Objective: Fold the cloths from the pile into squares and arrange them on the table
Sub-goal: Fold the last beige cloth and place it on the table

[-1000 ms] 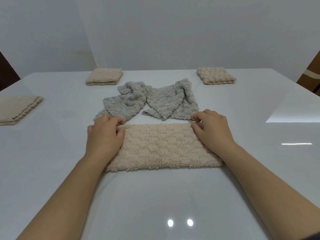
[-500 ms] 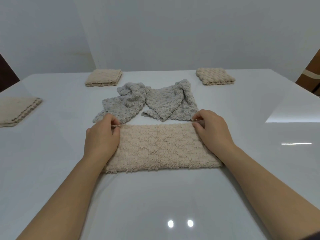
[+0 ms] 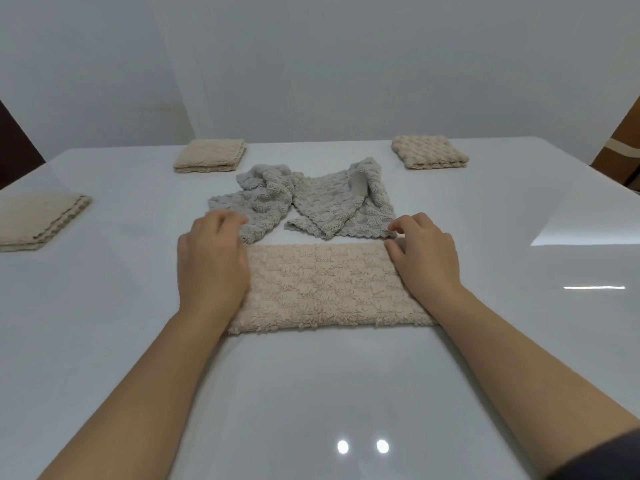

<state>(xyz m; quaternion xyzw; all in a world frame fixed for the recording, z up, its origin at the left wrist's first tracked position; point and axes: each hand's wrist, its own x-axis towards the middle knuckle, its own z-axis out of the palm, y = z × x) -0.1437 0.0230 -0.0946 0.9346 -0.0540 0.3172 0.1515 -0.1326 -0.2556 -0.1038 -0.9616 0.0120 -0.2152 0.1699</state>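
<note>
- Glossy white table (image 3: 121, 341) under the head camera carries three folded beige squares at its far and left edges, with crumpled grey cloths (image 3: 298, 209) in the middle.
- Left hand (image 3: 211, 265) and right hand (image 3: 424, 259) lie flat, fingers unclenched, on the ends of the beige cloth (image 3: 322, 289), a half-folded strip just before the grey pile.
- Risk: on the slick top, the strip could slide or its layers skew during the next fold, or snag the grey edge touching it.

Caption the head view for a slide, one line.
Both hands, left and right, flatten a beige terry cloth folded into a strip before the unfolded grey cloth pile.
</note>
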